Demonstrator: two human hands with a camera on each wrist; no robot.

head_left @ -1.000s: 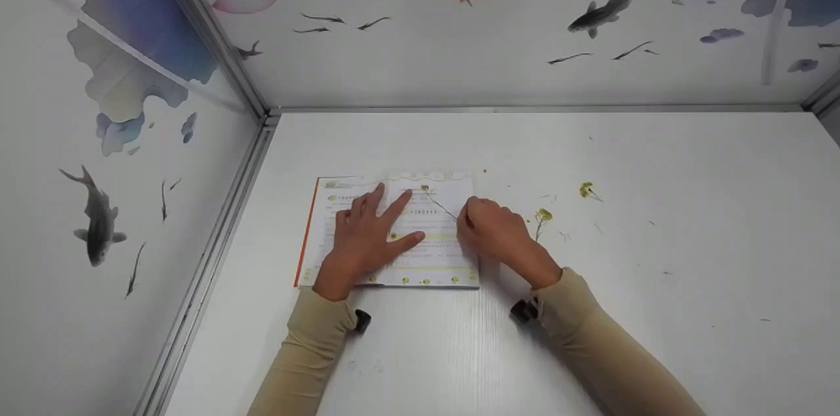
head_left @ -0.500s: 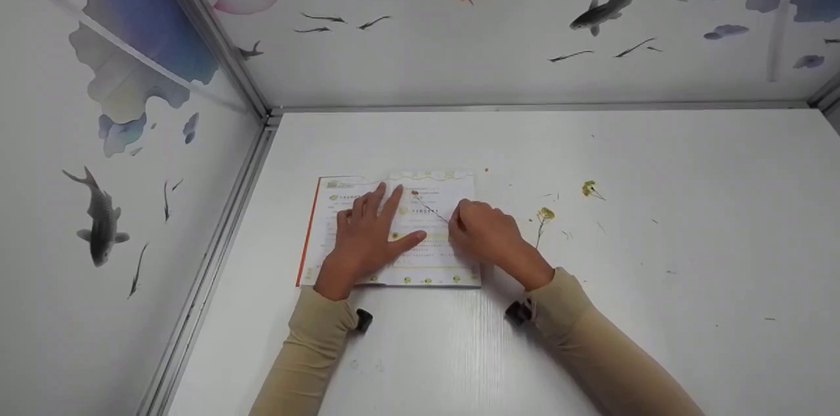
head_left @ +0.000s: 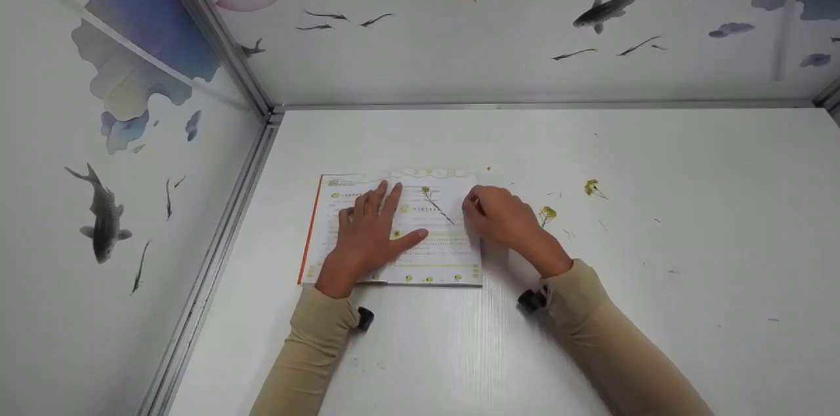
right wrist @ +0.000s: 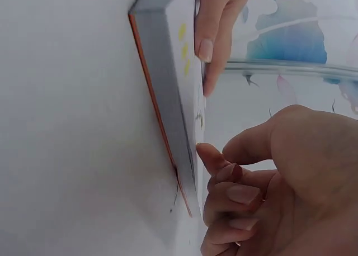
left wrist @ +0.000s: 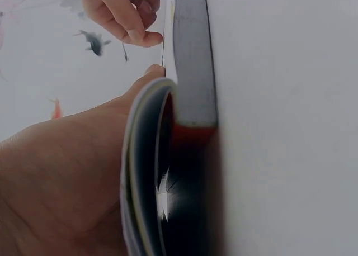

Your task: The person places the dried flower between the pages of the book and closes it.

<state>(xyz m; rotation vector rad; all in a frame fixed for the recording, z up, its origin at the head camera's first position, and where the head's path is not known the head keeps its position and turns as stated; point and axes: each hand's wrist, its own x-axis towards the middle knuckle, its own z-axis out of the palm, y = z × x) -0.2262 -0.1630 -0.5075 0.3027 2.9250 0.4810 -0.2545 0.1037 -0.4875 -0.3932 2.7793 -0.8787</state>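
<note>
While the left hand (head_left: pixel 371 235) is spread flat on the opened book (head_left: pixel 436 260), the right hand (head_left: pixel 502 216) is held apart from it at the book's right edge, fingers curled, with nothing seen in its grasp. Between them, a yellow-headed flower sprig (head_left: pixel 438 207) is laid slantwise on the paper, touched by neither. It is judged to be very light, thin-stemmed and fragile, its head easily crushed or shed; it would best be lifted by the stem, with only a gentle pinch. Farther right, a second sprig (head_left: pixel 547 213) and a third sprig (head_left: pixel 592 188) are left on the white table (head_left: pixel 656 350).
</note>
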